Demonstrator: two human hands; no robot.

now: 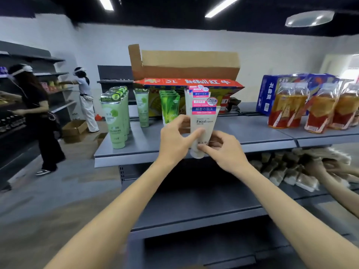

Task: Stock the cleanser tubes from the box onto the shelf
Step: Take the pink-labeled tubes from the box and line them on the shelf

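White cleanser tube [203, 131] held upright, cap down, at front edge of shelf [262, 131]. Left hand [174, 140] and right hand [223, 150] both pinched on its lower end; box [184, 68] behind.

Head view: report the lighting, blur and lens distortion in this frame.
Head view: lit evenly by ceiling strip lights, no harsh shadows; wide-angle lens bows the shelf edge and stretches the forearms; the white cleanser tube held by the left hand and right hand is sharp enough to read "Facial"; the people at the left and the packets below are smeared.
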